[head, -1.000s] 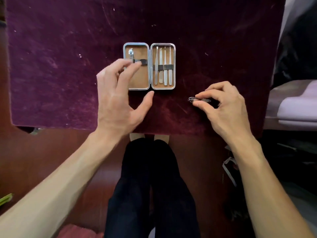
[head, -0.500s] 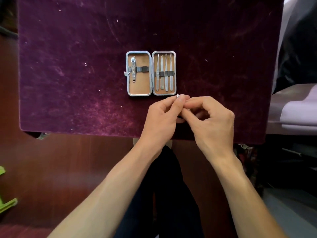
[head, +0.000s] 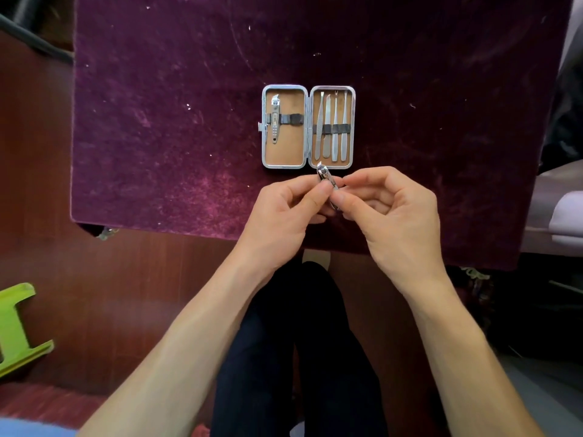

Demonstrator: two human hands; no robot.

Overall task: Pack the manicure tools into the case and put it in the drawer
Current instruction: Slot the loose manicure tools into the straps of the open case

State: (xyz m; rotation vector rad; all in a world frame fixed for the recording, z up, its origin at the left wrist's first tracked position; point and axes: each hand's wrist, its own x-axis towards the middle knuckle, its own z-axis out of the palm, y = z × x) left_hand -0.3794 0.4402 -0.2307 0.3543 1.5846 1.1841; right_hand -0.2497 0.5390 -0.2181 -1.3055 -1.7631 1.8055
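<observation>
We pinch the small nail clipper (head: 326,181) w/ both left hand (head: 285,212) & right hand (head: 394,212), just below the open case (head: 308,126); its free strap slot sits up-left, nearer our left.

Both bare forearms come in from 6 o'clock and meet near the centre. The left hand (head: 284,212) has the thumb and index finger pinched together, the tips pointing to 2 o'clock. The right hand (head: 394,209) is curled, its back turned up, its thumb and index finger pinched toward 9 o'clock. The fingertips of both hands nearly touch, holding the same small nail clipper (head: 326,179).
</observation>
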